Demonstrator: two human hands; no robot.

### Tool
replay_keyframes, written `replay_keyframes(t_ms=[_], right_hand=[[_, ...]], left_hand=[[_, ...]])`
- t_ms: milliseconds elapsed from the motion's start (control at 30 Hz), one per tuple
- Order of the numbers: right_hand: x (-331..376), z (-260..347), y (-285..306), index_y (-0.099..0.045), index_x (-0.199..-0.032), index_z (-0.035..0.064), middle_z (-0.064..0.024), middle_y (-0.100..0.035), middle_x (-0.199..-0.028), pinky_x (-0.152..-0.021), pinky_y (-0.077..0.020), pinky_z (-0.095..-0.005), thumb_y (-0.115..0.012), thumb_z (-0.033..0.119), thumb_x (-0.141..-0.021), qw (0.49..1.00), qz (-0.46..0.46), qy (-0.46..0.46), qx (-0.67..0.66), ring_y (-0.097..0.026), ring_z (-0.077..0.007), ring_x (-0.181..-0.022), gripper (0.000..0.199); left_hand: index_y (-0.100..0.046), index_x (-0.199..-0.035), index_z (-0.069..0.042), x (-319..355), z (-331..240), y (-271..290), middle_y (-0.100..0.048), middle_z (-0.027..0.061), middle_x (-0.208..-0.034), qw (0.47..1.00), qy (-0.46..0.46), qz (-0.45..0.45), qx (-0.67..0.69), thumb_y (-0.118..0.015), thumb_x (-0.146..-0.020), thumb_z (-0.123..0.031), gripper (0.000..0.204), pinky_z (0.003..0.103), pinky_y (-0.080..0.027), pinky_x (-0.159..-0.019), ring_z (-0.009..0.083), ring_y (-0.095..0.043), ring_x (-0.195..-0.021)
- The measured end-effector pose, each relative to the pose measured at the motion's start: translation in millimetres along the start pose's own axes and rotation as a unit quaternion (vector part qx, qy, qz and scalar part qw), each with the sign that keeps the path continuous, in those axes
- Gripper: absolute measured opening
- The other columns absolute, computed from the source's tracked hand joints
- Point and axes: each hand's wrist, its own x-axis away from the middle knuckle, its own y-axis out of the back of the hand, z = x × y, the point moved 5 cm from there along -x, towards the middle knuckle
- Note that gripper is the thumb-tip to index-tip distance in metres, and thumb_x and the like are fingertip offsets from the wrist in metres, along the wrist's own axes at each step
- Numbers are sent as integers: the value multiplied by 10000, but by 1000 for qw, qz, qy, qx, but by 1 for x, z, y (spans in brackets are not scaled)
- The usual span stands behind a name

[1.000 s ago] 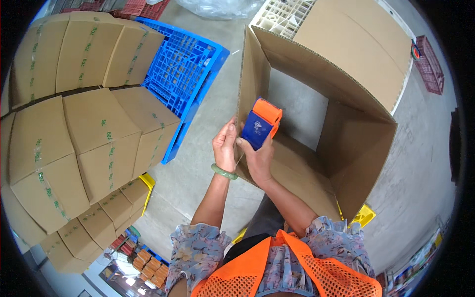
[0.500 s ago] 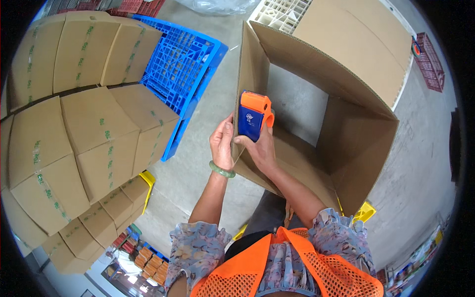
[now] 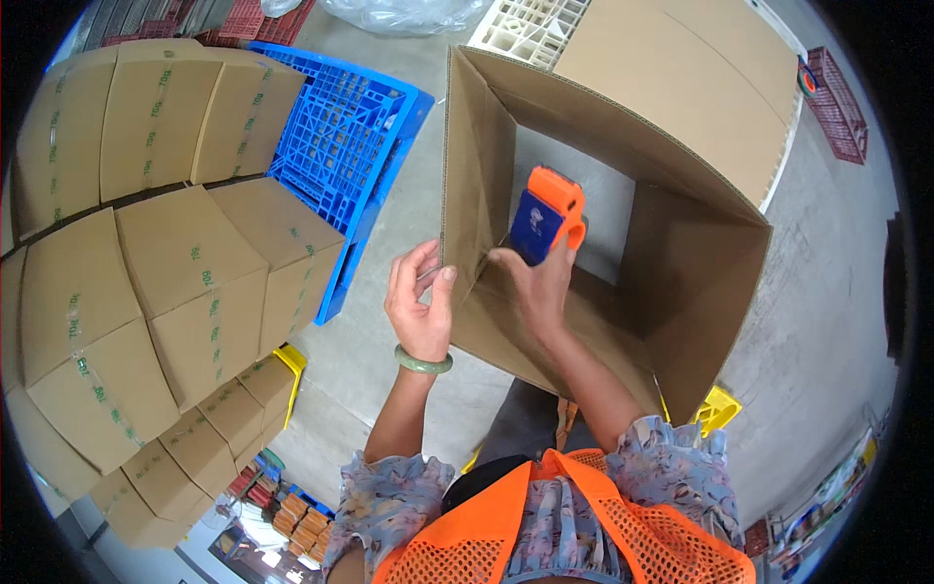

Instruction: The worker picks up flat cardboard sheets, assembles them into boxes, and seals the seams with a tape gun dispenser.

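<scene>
In front of me stands a large brown cardboard box (image 3: 696,282), its top open, with the grey floor showing through it. Over its opening, my right hand (image 3: 547,284) is closed on an orange and blue tape dispenser (image 3: 538,222), holding it by the ring-like handle, thumb stretched to the left. My left hand (image 3: 420,307), with a green bangle (image 3: 423,361) at the wrist, is just outside the box's left edge. Its fingers are apart and slightly bent, with nothing in them; the thumb tip is at or very near the cardboard.
Taped cartons (image 3: 190,263) are stacked on the left beside a blue pallet (image 3: 336,146). Flat cardboard (image 3: 681,88) lies on a white pallet (image 3: 530,34) beyond the box. A red crate (image 3: 837,107) stands far right, and a yellow object (image 3: 718,413) near the box's lower right corner.
My right hand has carried the tape dispenser from the box's left edge rightward over the opening. My left hand has loosened from that edge and moved slightly left.
</scene>
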Motion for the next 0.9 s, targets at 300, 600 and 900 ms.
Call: replay_keyframes(t_ms=[300,600,900], right_hand=[[-6,7,-43,-442,-1192,-58,-237,-535,-1130,-924,-372,-465,-862,331,-627,990,23,110,90,-450,-421,-1074,805],[13,2,-49,-418,-1243,-37,-243,-566,-1095,-899,-381,-474,-823,399,-665,983,100,157,9,-497,-430,-1027,830],[23,-7,-55,-374,-1299,-25,-236,-557,-1175,-946,-367,-461,-833,397,-641,986,119,106,37,-488,-414,-1110,907]], left_hand=[[-593,-1196,35,-25,17,-4,-657,74,-961,993,97,53,-28,-644,-879,-49,332,253,-511,-753,109,-606,-824],[-649,-1057,41,-31,38,4,-681,38,-897,987,132,94,-2,-648,-871,-31,200,242,-504,-690,78,-600,-755],[-487,-1289,-6,-22,12,0,-683,144,-949,930,105,210,-282,-694,-844,-94,499,288,-516,-685,166,-661,-803]])
